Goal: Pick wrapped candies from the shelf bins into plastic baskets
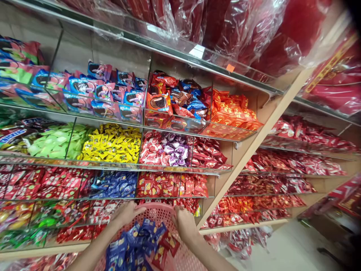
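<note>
Both of my hands grip a pink perforated plastic basket [158, 209] low in the view, tilted in front of the shelves. My left hand [126, 214] is closed on its left rim, and my right hand [183, 223] on the right rim. Inside lie many blue candy packets [141, 241] and several red candy packets [166, 248]. The basket's near part is cut off by the bottom edge. Just beyond its far rim are shelf bins with blue wrapped candies [114, 184] and red packets [158, 184].
Shelves with clear dividers hold yellow candies [113, 145], green packets [55, 141], and blue-and-pink cookie packs [81, 88]. A slanting wooden upright [254, 145] separates them from more red-packet shelves [293, 162] on the right. Plastic-wrapped red goods [194, 19] hang over the top shelf.
</note>
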{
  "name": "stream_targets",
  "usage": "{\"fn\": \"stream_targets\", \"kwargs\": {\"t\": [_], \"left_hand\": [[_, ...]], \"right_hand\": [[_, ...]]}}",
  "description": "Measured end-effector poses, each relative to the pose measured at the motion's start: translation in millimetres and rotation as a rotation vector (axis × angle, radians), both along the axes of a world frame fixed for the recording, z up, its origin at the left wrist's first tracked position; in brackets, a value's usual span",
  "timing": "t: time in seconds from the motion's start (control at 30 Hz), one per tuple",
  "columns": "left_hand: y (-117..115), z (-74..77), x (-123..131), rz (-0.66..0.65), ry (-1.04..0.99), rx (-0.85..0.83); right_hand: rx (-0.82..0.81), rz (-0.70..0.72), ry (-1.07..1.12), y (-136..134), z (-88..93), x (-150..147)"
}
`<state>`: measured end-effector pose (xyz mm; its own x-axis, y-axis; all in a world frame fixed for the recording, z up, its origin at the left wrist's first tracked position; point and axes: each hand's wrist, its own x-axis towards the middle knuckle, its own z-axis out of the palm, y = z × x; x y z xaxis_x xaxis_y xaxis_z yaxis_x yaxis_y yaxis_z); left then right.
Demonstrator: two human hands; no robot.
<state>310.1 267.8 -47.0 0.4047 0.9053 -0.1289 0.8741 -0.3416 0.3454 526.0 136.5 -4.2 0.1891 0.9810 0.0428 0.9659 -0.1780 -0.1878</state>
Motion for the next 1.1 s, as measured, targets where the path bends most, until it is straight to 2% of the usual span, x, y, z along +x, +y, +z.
{"fn": "stream_targets", "kwargs": {"t": [0.07,0.13,0.23,0.37,0.47,0.57,0.77,0.93,1.0,1.1], "left_hand": [[-2,-1.1,2,0.004,0.017,0.027],[-4,-3.1,3,0.008,0.022,0.047],[-5,-10.0,2,0.019,0.009,0.041],[-4,-25.0,-3,0.02,-0.002,0.019],[-4,-33.0,-8,0.024,0.0,0.017],[-4,-34.1,-11,0.052,0.008,0.001],[-5,-21.3,-13,0.057,0.008,-0.044],[-7,-13.8,-11,0.059,0.025,-0.015],[-8,-13.2,-10,0.063,0.02,0.005],[-9,-10.5,-11,0.076,0.006,-0.001]], "right_hand": [[0.154,0.063,-0.059,30,20.2,3],[0.216,0.101,-0.15,61,31.8,5],[0.121,0.069,-0.261,96,33.1,5],[-0.056,0.073,-0.332,115,21.8,4],[-0.069,0.085,-0.339,116,16.2,5],[-0.021,0.104,-0.315,115,14.0,7],[0.021,0.171,-0.29,104,17.1,11],[0.147,0.209,-0.302,92,32.7,14],[0.206,0.211,-0.24,85,40.6,17],[0.29,0.22,-0.017,65,43.9,21]]}}
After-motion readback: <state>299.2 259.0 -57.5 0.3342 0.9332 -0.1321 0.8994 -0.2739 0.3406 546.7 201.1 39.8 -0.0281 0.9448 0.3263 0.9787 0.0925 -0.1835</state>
